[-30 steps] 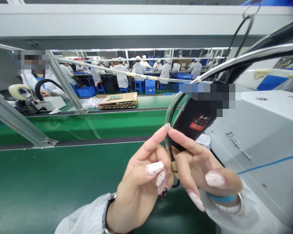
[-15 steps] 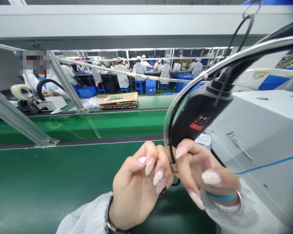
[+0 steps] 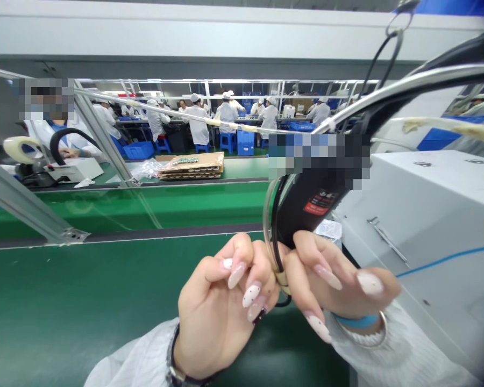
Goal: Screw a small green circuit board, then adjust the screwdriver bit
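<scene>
A black handheld tool [image 3: 306, 207] with a red label hangs from above on cables and slants down toward me. My right hand [image 3: 339, 285] wraps around its lower end. My left hand [image 3: 221, 301] is curled with its fingertips pinched at the tool's tip, where a black cable and a clear tube [image 3: 271, 236] loop down and meet a small yellowish piece. Both hands hover above the green conveyor belt [image 3: 84, 301].
A grey machine housing [image 3: 427, 215] with a blue wire stands at the right. A slanted aluminium frame bar [image 3: 28, 207] crosses at the left. Behind are a stack of cardboard trays [image 3: 191, 165], a tape dispenser [image 3: 22, 150] and several workers in white.
My left fingers, extended a second ago, have curled in and pinched at the tool's tip. The tool and both hands shifted slightly left and down.
</scene>
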Available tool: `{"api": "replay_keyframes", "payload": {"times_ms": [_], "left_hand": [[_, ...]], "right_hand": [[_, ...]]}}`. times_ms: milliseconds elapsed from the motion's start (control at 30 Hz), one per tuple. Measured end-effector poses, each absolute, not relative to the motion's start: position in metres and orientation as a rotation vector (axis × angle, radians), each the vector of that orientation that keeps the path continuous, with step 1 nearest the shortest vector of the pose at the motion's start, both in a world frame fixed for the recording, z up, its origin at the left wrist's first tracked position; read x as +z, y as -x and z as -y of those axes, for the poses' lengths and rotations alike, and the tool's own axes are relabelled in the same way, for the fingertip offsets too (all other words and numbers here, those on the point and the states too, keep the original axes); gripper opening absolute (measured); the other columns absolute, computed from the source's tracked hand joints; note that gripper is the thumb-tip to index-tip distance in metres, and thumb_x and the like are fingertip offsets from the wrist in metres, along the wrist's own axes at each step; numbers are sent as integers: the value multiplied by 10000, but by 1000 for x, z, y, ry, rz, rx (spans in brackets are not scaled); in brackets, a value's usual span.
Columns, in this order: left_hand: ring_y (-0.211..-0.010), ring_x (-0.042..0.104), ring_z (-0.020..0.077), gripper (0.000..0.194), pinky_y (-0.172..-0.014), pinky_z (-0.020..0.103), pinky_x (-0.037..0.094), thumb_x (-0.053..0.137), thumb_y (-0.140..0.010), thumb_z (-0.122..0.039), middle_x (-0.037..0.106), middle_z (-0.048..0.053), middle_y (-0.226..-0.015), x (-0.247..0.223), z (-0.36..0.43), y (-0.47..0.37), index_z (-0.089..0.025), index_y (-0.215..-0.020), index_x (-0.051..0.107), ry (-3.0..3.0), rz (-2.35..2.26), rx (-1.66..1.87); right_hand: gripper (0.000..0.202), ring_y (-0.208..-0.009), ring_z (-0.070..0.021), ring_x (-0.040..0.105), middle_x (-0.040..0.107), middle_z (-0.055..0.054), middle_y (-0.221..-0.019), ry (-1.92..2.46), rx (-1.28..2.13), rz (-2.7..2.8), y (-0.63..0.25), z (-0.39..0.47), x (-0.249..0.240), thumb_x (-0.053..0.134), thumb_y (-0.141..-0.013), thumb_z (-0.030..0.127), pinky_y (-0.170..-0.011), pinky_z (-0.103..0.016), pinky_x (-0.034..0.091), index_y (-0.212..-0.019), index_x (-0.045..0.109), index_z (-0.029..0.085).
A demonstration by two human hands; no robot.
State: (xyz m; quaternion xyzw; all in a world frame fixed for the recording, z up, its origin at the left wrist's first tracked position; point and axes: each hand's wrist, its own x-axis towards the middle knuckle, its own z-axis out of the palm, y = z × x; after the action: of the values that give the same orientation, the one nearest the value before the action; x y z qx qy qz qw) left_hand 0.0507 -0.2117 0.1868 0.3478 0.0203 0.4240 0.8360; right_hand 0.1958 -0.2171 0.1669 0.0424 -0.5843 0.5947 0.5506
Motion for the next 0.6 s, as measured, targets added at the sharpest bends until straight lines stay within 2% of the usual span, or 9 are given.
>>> {"api": "replay_keyframes", "payload": {"times_ms": [200, 600], "left_hand": [[-453, 282, 92, 164, -480, 203, 326, 411, -757, -181, 319, -23, -531, 188, 212, -50, -172, -594, 398, -762, -43, 892], [-443, 300, 87, 162, -467, 199, 322, 423, -761, -171, 335, -23, -526, 187, 212, -49, -168, -599, 439, -759, -42, 893]], "right_hand": [[230, -539, -159, 294, 474, 29, -512, -103, 1401, 1367, -194, 218, 167, 475, -828, 380, -561, -292, 231, -710, 344, 232], [225, -441, -121, 378, 509, 53, -523, -123, 1462, 1351, -195, 218, 165, 459, -836, 356, -545, -291, 257, -703, 332, 226]]}}
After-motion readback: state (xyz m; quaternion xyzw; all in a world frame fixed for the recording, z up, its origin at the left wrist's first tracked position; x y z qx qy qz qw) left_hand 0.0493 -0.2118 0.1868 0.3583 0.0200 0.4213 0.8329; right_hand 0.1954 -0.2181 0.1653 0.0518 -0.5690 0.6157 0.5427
